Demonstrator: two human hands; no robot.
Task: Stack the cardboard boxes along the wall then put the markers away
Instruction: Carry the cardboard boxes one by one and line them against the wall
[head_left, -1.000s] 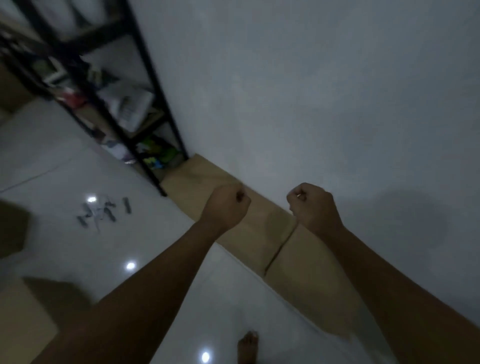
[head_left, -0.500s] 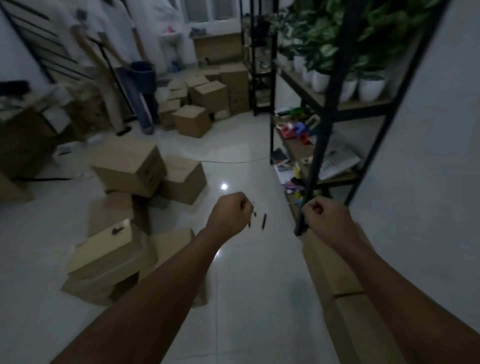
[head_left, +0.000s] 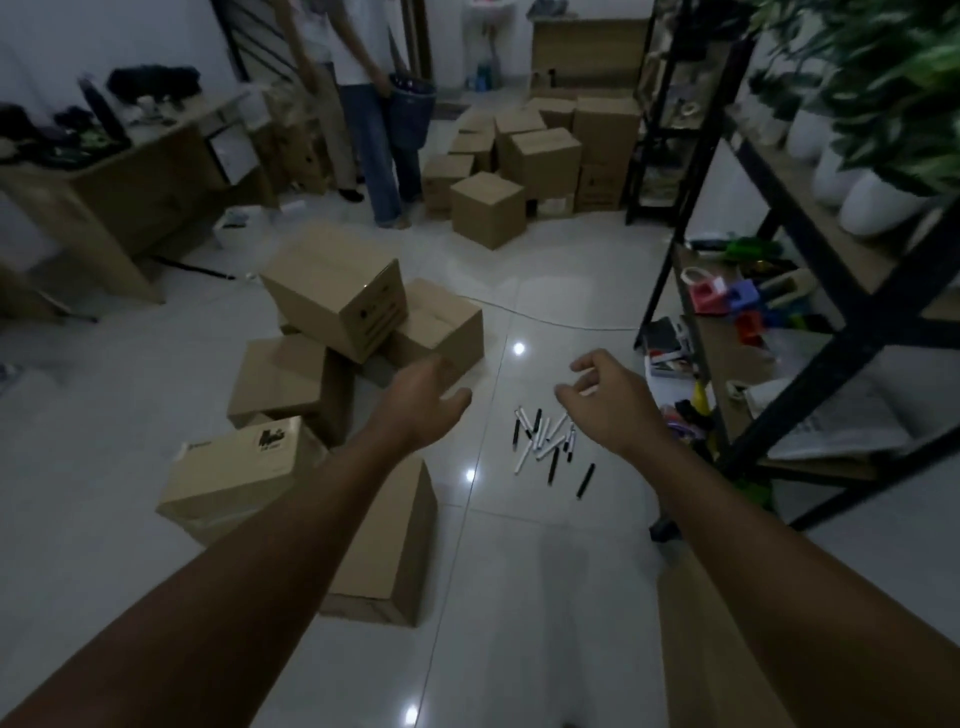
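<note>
Several cardboard boxes lie jumbled on the white tiled floor at left centre: a tilted box (head_left: 337, 296) on top, an open one (head_left: 441, 327) behind it, one (head_left: 283, 379) below, a printed box (head_left: 234, 473) and a flat one (head_left: 389, 561) nearest me. Several black and white markers (head_left: 545, 441) lie scattered on the floor right of them. My left hand (head_left: 421, 400) is stretched out with relaxed fingers, empty, in front of the open box. Above the markers my right hand (head_left: 608, 400) hovers with loosely bent fingers, holding nothing.
A black metal shelf (head_left: 810, 312) with toys, papers and white plant pots runs along the right. More stacked boxes (head_left: 540, 156) stand at the back. Two people (head_left: 363, 104) stand beyond them near a blue bin. A wooden desk (head_left: 130, 182) is at left.
My view has swung from the wall and the boxes beside it to the room. Both hands, held as fists before, have opened and reach forward toward the box pile and markers.
</note>
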